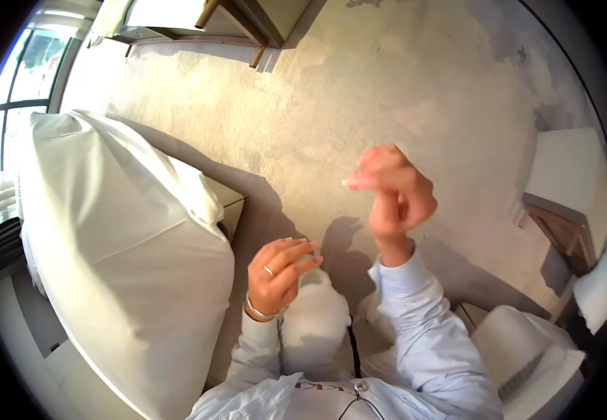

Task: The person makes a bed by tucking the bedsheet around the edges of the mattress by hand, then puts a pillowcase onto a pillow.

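Note:
My left hand (pixel 275 277), with a ring and bracelets, is in front of my body, its fingers bent together towards the thumb. Just beside its fingertips is a pale loop-like shape (pixel 315 277), partly hidden, and I cannot tell whether the hand grips it. Raised higher and farther forward, my right hand (pixel 397 192) is closed with fingers curled, slightly smeared by motion. Anything between its fingers is too small or hidden to make out. Light blue sleeves (pixel 426 322) cover both arms, and my pale-clothed knee (pixel 314 322) shows below the left hand.
A bed-like surface under a rumpled white sheet (pixel 135 245) fills the left side, beside a window (pixel 33 77). Furniture with wooden legs (pixel 240 28) stands ahead on the mottled carpet (pixel 317 105). A pale upholstered seat (pixel 562 171) is at right, and white cushioning (pixel 520 343) lies lower right.

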Demonstrator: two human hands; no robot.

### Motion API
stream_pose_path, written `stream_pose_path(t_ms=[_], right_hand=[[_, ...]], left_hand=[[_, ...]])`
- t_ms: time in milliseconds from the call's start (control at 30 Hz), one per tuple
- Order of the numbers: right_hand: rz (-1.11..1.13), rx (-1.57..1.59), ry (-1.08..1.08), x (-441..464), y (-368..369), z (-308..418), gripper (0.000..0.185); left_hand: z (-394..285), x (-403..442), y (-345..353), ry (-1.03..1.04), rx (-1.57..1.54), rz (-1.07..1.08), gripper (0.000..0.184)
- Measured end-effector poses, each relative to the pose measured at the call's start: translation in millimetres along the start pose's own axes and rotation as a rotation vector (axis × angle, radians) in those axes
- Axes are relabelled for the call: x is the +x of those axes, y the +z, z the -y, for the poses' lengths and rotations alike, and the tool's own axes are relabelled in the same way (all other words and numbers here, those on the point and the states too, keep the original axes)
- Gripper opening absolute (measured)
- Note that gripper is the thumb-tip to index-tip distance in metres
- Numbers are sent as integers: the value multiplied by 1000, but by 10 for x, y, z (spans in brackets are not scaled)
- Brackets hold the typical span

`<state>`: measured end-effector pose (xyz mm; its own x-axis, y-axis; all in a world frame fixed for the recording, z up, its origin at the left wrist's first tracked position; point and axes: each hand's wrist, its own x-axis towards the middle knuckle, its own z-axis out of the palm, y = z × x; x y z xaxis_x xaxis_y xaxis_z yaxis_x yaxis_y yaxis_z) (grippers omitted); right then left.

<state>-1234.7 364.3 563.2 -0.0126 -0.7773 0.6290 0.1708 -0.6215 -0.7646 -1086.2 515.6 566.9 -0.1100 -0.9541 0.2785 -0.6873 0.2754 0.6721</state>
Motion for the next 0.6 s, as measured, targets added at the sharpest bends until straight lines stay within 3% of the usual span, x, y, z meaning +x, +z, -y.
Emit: stream_pose_path(t_ms=[67,133,167,200,233,267,300,367,433,533,600], right_hand=[[269,-182,-210,362,-89,382,27],[75,-236,94,323,-33,881,23],[-179,-246,419,152,94,1259,21],[-216,-314,467,-88,131,1512,20],[-136,-207,581,-195,221,1850,18],[162,-262,575,-208,271,2204,18],[388,-271,435,-124,322,2534,21],[493,-223,544,193,462,3259,22],[465,-151,804,571,586,3794,23],[604,-166,858,1275,725,4316,23],[703,-159,858,1602,735,4515,26]], left_hand=[[-548,174,-303,-37,150,-72,29],[-1042,386,-650,-194,322,-160,24],[-1203,473,-886,-222,323,-178,24],[-1327,546,-1108,-361,175,-349,25],[-1476,598,-1358,-496,32,-539,27],[-1595,539,-1658,-550,-143,-581,29],[-1697,488,-1886,-622,-392,-639,27],[-2017,428,-2462,-854,-791,-606,25],[-2214,186,-2751,-910,-719,-516,32],[-2664,-194,-3279,-783,-686,-477,45],[-2935,-239,-3750,-845,-825,-551,49]])
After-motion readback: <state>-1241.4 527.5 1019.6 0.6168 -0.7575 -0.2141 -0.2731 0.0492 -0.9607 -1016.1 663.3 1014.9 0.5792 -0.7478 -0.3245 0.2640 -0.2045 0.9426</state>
